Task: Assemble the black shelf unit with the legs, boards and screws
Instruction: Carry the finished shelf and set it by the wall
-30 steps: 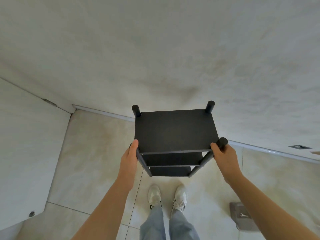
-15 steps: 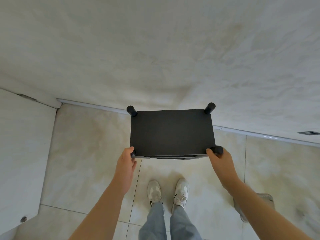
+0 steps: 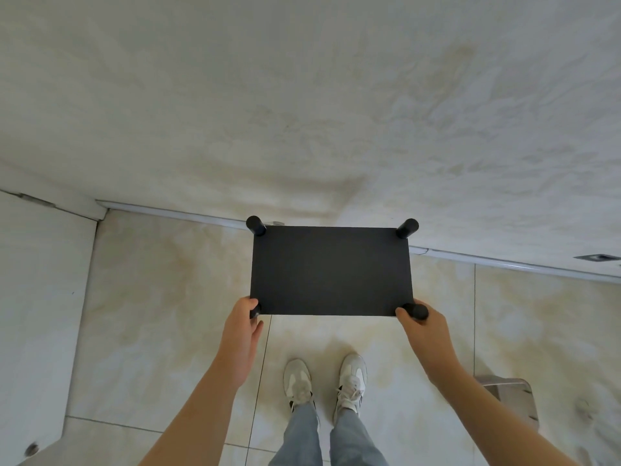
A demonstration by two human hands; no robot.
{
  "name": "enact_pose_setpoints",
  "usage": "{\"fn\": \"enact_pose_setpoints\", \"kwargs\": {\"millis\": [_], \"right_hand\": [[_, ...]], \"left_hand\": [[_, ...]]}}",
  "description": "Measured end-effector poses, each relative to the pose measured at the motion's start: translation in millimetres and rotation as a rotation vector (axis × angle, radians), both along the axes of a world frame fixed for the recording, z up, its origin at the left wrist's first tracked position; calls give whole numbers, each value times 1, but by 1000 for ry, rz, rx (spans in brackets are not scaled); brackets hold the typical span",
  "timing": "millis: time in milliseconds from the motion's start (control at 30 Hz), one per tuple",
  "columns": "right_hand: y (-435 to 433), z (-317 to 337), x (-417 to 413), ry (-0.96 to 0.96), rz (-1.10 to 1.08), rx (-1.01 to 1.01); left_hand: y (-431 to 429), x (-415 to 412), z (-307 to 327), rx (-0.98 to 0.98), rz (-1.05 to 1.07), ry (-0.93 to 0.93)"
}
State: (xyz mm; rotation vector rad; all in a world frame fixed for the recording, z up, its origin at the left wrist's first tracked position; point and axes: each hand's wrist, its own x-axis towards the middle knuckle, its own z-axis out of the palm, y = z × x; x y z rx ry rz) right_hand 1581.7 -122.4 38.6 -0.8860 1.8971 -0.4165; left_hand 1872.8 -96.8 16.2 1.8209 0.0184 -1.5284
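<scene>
A pale, beige-veined tiled floor (image 3: 161, 297) is seen from above, met by a mottled off-white wall (image 3: 302, 112) along a light skirting (image 3: 168, 213). At the left, a white panel (image 3: 33, 297), possibly a cabinet side, is seen. A grey object (image 3: 507, 395) lies on the floor at the right edge, too blurred to be named. White shoes (image 3: 322, 381) are planted on the tiles.

The shelf (image 3: 331, 270) is stood on the floor close to the skirting, and only its top board and four leg caps are shown. The near-left leg (image 3: 255, 311) is gripped by the left hand (image 3: 240, 331), thumb and fingers curled round it. The near-right leg (image 3: 416, 311) is held by the right hand (image 3: 425, 334), thumb at the board's corner and fingers wrapped beneath.

A second ago, the shelf was tilted and its lower boards were exposed. It has since been brought upright and nearer the wall.
</scene>
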Motion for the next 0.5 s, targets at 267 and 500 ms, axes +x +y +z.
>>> {"fn": "enact_pose_setpoints", "kwargs": {"millis": [267,500], "right_hand": [[7,-7,-3,-2,-10,-1],[14,-16,-5,13,-9,-14]], "left_hand": [[0,2,-13,24,-73,-28],[5,3,-18,28,-95,-47]]}}
